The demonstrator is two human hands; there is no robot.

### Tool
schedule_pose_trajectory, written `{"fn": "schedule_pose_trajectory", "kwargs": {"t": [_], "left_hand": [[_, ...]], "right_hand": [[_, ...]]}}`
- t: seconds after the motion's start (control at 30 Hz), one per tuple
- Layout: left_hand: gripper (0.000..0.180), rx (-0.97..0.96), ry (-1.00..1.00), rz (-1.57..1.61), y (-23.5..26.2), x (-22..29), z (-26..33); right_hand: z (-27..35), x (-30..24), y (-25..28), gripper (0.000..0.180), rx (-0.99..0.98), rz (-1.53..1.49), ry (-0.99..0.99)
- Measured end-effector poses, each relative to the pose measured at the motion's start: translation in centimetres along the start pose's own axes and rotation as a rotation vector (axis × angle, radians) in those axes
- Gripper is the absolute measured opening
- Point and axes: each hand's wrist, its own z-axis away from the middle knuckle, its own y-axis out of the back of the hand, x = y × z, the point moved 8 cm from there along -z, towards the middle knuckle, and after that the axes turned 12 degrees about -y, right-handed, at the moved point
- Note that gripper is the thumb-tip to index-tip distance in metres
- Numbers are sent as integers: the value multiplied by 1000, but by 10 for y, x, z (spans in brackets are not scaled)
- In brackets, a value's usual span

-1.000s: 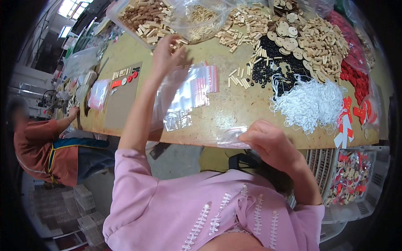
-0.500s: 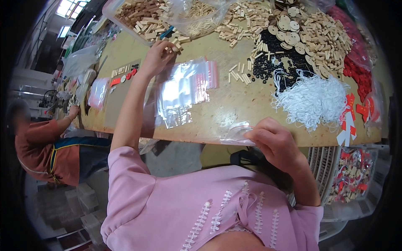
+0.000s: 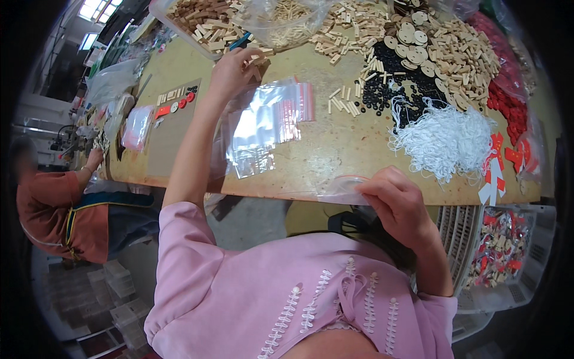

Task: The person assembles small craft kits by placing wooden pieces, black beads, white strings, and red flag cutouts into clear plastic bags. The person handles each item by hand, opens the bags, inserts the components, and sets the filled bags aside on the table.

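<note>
My left hand (image 3: 232,73) reaches across the table, its fingers curled and pinching at a small wooden block (image 3: 257,60) just in front of the plastic bin; the fingertips are partly hidden. At the table's near edge my right hand (image 3: 397,202) grips a clear zip bag (image 3: 341,190) by its mouth, thumb and fingers closed on it. The bag looks flat, and its mouth curves open a little. Between my hands lies a fanned stack of clear zip bags (image 3: 254,128) with red-edged strips.
A bin (image 3: 179,37) of wooden blocks stands at the back left. Piled at right are wooden pieces (image 3: 466,54), black rings (image 3: 375,99), white strings (image 3: 442,140) and red parts (image 3: 508,116). A sample board (image 3: 173,134) lies left. A crate (image 3: 478,245) sits right; a co-worker (image 3: 60,209) works left.
My left hand has shifted slightly, its fingers now lifted a little at the blocks by the bin. My right hand keeps hold of the zip bag, its fingers slightly straighter.
</note>
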Motion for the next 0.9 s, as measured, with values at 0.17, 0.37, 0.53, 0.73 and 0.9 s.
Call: {"fn": "schedule_pose_trajectory", "kwargs": {"t": [0.17, 0.37, 0.53, 0.73, 0.9], "left_hand": [[20, -126, -103, -273, -18, -17, -13], [19, 64, 146, 444, -7, -25, -9], [18, 88, 58, 1255, 22, 115, 10], [22, 10, -140, 1036, 39, 231, 33], [23, 121, -298, 780, 40, 240, 36]], "right_hand": [[0, -1, -4, 14, -7, 26, 5], [-7, -3, 6, 10, 82, 4, 11], [-29, -15, 14, 11, 65, 126, 9], [-42, -26, 11, 12, 85, 75, 65], [-36, -26, 15, 12, 94, 93, 78]]}}
